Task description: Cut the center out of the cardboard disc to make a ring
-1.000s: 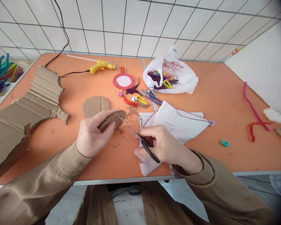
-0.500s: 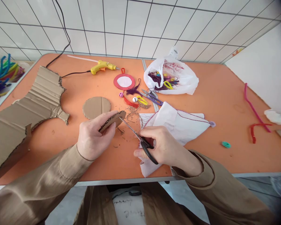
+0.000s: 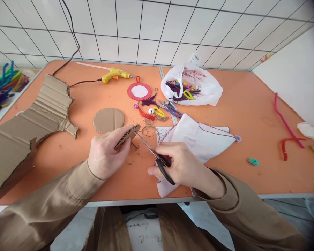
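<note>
Brown jacket point(image 3: 52, 202), white, apparently lettered shirt point(image 3: 143, 232)

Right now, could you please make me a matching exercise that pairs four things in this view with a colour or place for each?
1. black scissors
2. tilted cardboard disc
3. glue gun
4. plastic bag

A. yellow, on the table
B. in the right-hand fingers
C. white, with tassels inside
D. in the left-hand fingers

Pairs: 1-B, 2-D, 3-A, 4-C

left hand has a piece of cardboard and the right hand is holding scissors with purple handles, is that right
Not quite: the head view shows that the scissors in the right hand have black handles, not purple. The left hand does hold a piece of cardboard.
</note>
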`<state>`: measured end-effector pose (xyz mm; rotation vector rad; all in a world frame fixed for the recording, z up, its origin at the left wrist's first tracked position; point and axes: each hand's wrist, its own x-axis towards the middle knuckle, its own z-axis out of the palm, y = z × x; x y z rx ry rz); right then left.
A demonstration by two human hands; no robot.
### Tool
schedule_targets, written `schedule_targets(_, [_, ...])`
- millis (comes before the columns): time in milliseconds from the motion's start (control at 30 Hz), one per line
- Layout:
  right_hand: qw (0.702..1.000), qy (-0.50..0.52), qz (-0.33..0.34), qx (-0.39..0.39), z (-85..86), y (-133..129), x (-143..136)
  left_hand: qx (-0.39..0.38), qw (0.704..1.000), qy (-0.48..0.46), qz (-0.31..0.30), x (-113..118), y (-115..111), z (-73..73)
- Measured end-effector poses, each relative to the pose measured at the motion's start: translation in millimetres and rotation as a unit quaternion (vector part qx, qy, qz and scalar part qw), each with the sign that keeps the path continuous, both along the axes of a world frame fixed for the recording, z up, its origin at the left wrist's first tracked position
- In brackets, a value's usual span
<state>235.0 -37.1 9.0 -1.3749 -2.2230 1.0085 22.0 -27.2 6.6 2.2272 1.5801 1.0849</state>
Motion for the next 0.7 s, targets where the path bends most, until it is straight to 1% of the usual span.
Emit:
schedule_targets(333, [0.999, 0.013, -0.004, 0.039, -0.6, -3.0, -0.6, 0.031, 0.999, 0.013, -0.025, -0.3, 0.6, -3.2])
schedule_targets(467, [0.998, 0.007, -0.003, 0.059, -3.6, -3.3, -0.4, 0.041, 0.999, 0.013, -0.019, 0.7, 1.3, -3.4])
schedule_targets(567, [0.997, 0.000, -0.001, 0.083, -6.5, -2.9, 0.7, 0.063, 0.998, 0.002, -0.018, 1.4, 1.6, -4.2])
schedule_targets(633, [0.995, 0.000, 0.001, 0.101, -7.4, -2.1, 1.3, 0.054, 0.998, -0.026, -0.015, 1.6, 1.6, -4.6])
schedule_targets(700, [0.994, 0.002, 0.004, 0.108, -6.7, -0.7, 1.3, 0.012, 0.997, -0.071, -0.003, 1.8, 1.9, -4.1])
